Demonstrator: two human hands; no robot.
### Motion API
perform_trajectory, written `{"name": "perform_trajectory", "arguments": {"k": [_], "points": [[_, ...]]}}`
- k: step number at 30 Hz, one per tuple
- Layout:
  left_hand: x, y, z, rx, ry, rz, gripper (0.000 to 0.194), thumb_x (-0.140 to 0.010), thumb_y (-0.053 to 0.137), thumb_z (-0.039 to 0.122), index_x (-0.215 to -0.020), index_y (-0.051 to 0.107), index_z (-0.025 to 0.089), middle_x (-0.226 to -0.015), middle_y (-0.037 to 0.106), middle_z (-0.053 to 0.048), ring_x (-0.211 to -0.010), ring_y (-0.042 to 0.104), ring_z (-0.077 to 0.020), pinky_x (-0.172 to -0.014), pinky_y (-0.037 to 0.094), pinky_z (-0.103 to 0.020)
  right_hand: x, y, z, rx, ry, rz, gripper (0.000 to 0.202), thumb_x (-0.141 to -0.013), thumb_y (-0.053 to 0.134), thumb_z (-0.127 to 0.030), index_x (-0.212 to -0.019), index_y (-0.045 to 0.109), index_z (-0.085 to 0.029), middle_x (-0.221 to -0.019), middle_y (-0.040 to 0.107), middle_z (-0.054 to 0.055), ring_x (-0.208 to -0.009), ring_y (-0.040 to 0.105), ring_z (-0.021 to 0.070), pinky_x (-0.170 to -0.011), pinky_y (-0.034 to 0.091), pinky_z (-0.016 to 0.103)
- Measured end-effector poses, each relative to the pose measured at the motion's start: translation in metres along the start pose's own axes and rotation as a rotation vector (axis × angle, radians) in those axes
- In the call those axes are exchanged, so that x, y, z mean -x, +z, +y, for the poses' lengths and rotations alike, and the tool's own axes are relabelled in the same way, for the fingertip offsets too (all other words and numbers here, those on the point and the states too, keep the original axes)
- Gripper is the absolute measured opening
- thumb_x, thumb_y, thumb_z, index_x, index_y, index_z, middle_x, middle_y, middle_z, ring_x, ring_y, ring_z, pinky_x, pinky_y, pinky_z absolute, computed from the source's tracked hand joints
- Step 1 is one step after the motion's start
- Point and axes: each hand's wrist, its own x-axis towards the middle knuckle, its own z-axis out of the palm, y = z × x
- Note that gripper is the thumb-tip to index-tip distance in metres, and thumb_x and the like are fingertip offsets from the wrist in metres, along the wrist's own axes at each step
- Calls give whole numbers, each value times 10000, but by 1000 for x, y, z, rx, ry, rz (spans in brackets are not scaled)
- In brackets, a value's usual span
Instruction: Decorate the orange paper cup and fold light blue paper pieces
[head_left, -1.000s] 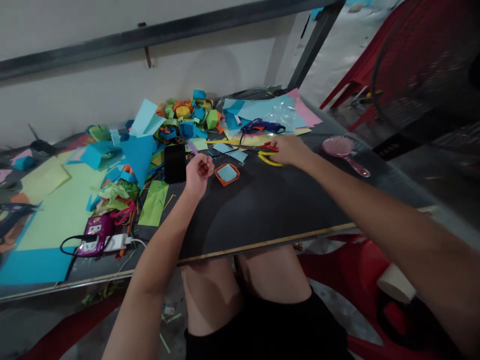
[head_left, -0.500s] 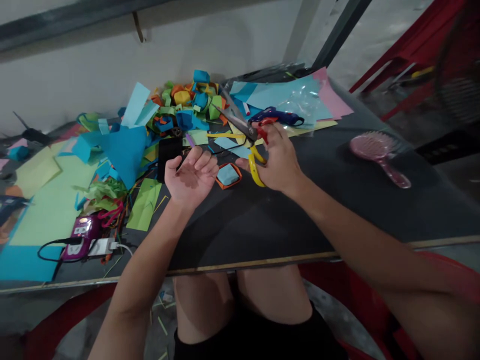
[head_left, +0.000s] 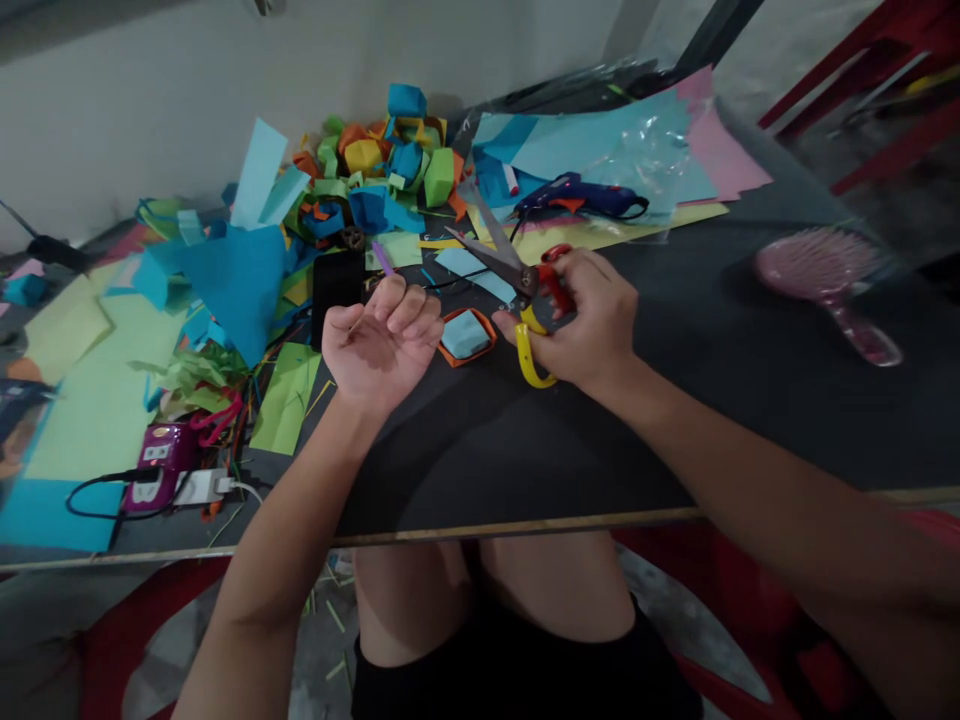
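My right hand (head_left: 596, 325) grips a pair of scissors (head_left: 517, 275) with red and yellow handles, its blades parted and pointing up and left. Palm up, my left hand (head_left: 381, 350) is raised above the dark table with its fingers curled loosely and apart; nothing shows in it. Between the hands, a small orange paper box (head_left: 491, 345) with a light blue piece (head_left: 465, 335) inside lies on the table. Behind it is a light blue paper strip (head_left: 472, 272).
Coloured paper pieces (head_left: 364, 157) are heaped at the back. A blue glue gun (head_left: 585, 197) lies on paper sheets, and a pink hairbrush (head_left: 817, 270) sits to the right. At the left are a purple power socket (head_left: 161, 460) and large paper sheets (head_left: 112, 400).
The view has shifted. My right hand has moved a little to the right with the scissors, and their blades are further apart. My left hand stays nearly as it was.
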Motion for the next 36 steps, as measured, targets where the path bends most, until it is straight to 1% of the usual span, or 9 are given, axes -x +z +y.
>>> {"name": "perform_trajectory", "arguments": {"k": [9,15,20,24,26,27,31,34,36], "points": [[-1,1,-1,-1,10,39,292,-1014,287,415,-1121,511,263,-738,496,-27,-734,574,-150,-587,514,-297,6,3,-6,6,-48,11,334,-779,618,-539,-872,553,-225,-840,595,89,-846,610,276,-732,506,415],[-7,-2,-5,7,26,97,261,-992,367,469,-1127,470,271,-919,561,-41,-779,628,-138,-642,534,-290,4,9,0,-77,39,15,363,-743,658,-542,-868,575,-212,-862,612,90,-787,613,244,-637,501,366],[-7,7,-4,-92,144,290,388,-892,567,546,-1147,423,291,-1079,534,-31,-808,680,-106,-725,556,-264,-1,12,4,-427,243,-71,384,-740,679,-550,-871,615,-195,-763,605,28,-623,561,151,-562,473,299],[2,3,-3,-253,354,431,234,-912,602,381,-1061,480,248,-978,611,-9,-868,711,-138,-784,590,-298,-3,10,-3,-695,319,-154,418,-674,744,-567,-812,627,-191,-730,612,13,-615,553,131,-561,481,277],[7,-4,-1,-390,496,349,84,-932,570,282,-976,532,222,-924,668,-11,-922,717,-156,-810,603,-310,-2,9,-8,-768,329,-225,434,-635,772,-576,-770,624,-191,-721,615,9,-595,540,119,-541,475,265],[8,-8,0,-444,549,249,32,-939,549,243,-954,559,217,-956,695,-21,-979,714,-168,-851,603,-324,-1,8,-10,-800,331,-268,441,-623,779,-581,-755,622,-190,-712,613,6,-576,528,112,-525,467,258],[8,-14,5,-634,652,-54,120,-944,521,214,-981,635,207,-1091,718,-63,-1155,656,-224,-969,582,-377,6,9,-16,-827,334,-366,452,-632,766,-597,-714,595,-187,-640,574,-13,-522,483,97,-488,427,245],[6,-8,6,-713,599,-95,172,-959,495,244,-1015,651,195,-1114,711,-88,-1186,636,-245,-997,574,-400,9,8,-17,-664,257,-348,448,-650,741,-602,-672,556,-194,-596,543,-18,-508,467,107,-479,403,253],[7,-4,6,-706,569,-79,186,-964,491,262,-1028,653,196,-1105,710,-93,-1190,634,-248,-1006,568,-399,10,7,-16,-492,157,-264,425,-635,747,-574,-663,544,-202,-609,555,-7,-529,488,125,-504,419,271]]}}
